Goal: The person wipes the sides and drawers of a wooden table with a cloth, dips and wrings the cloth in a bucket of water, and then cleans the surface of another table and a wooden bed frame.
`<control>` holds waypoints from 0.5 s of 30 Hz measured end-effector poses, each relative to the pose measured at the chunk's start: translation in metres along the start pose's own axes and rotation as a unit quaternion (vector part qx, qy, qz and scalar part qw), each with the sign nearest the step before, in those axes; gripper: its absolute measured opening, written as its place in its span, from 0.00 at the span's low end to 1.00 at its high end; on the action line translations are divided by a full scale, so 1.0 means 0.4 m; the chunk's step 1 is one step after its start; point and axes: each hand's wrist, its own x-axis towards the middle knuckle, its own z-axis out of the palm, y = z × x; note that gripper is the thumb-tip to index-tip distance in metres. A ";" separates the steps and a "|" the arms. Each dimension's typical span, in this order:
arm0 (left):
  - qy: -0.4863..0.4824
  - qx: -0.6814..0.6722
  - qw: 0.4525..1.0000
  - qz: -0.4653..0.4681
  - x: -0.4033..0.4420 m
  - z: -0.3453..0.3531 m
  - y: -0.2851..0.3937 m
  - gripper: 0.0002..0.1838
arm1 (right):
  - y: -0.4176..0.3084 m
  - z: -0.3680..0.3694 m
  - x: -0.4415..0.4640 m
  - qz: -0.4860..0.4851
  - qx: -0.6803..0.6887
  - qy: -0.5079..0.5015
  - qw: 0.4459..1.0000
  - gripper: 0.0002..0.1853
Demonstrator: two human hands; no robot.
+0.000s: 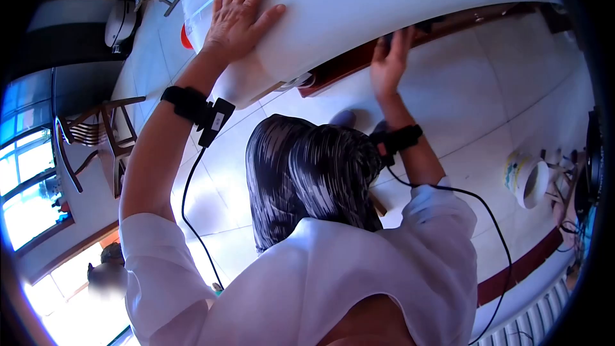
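Note:
My left hand [240,19] lies flat with its fingers spread on a smooth white cover [378,0] that drapes over a table or similar surface. At the front edge of this surface, my right hand [392,61] reaches up with bent fingers around a small dark thing, whose kind I cannot make out. Just beyond that hand, another dark object [428,24] shows under the edge, partly hidden. A dark red-brown wooden board [346,67] runs below the white cover. Both wrists carry black straps with small cabled boxes.
A wooden chair [96,131] stands at the left by the windows. Near it, another person's head shows at the lower left. A white bucket [532,182] sits on the right, with a radiator [538,314] below. My knees in patterned trousers [307,173] are under the edge.

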 end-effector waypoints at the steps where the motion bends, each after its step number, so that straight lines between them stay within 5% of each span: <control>1: 0.004 -0.002 1.000 0.000 0.001 0.023 -0.015 0.35 | -0.015 0.005 -0.027 -0.031 0.029 -0.002 0.999 0.31; 3: 0.118 0.005 0.992 0.031 0.010 0.097 -0.062 0.38 | -0.047 -0.025 -0.054 -0.034 0.050 -0.067 0.996 0.28; 5: 0.119 0.017 0.992 0.028 0.008 0.099 -0.068 0.37 | -0.051 -0.076 -0.043 -0.032 0.110 -0.135 0.984 0.25; 6: 0.113 0.027 0.993 0.027 0.010 0.097 -0.069 0.37 | -0.056 -0.108 -0.039 0.068 0.164 -0.208 0.962 0.20; 7: 0.119 0.029 0.992 0.028 0.012 0.096 -0.073 0.37 | -0.042 -0.126 -0.040 0.062 0.164 -0.204 0.963 0.20; 9: 0.090 0.020 0.996 0.015 0.010 0.090 -0.071 0.37 | -0.024 -0.161 -0.055 0.285 0.205 -0.275 0.895 0.22; 11: 0.090 0.013 0.996 0.017 0.007 0.079 -0.070 0.38 | -0.037 -0.216 -0.054 0.428 0.314 -0.195 0.825 0.23; 14: 0.066 -0.006 0.998 -0.021 0.000 0.089 -0.072 0.38 | -0.069 -0.268 -0.016 0.447 0.311 -0.155 0.824 0.23; 15: 0.069 -0.007 0.997 -0.023 -0.014 0.090 -0.069 0.38 | -0.091 -0.290 0.004 0.482 0.373 -0.144 0.780 0.21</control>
